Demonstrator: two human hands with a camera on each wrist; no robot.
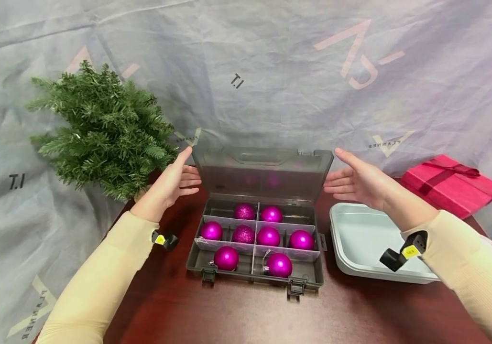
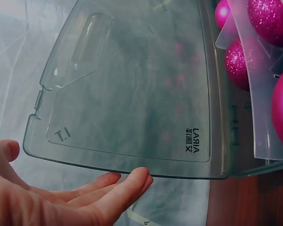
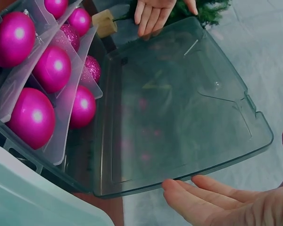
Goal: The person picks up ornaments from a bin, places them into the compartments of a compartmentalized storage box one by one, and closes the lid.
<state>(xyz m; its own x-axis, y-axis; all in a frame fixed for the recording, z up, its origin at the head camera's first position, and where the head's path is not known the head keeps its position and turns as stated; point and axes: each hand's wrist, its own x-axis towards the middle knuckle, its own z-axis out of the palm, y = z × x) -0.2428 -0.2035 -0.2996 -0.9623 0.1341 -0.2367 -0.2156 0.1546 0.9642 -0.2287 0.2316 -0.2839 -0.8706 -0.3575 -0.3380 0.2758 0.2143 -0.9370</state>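
Observation:
A grey see-through plastic organiser case point(image 1: 267, 281) lies on the table with its lid point(image 1: 263, 179) raised at the back. Several magenta Christmas baubles, some smooth point(image 1: 226, 258) and some glittery point(image 1: 243, 234), sit in its divided compartments. My left hand point(image 1: 176, 181) is at the lid's left side, fingers extended and thumb up. In the left wrist view, its fingertips point(image 2: 140, 173) meet the lid's edge. On the opposite side, my right hand point(image 1: 359, 184) mirrors it, with straight fingers point(image 3: 179, 190) at the lid's edge in the right wrist view. Neither hand grips anything.
A small artificial fir tree point(image 1: 103, 134) with a wooden base stands at the back left. To the case's right is a pale blue plastic tub point(image 1: 344, 263), partly under my right forearm. Behind the tub sits a red gift box point(image 1: 452, 186) with a dark red ribbon.

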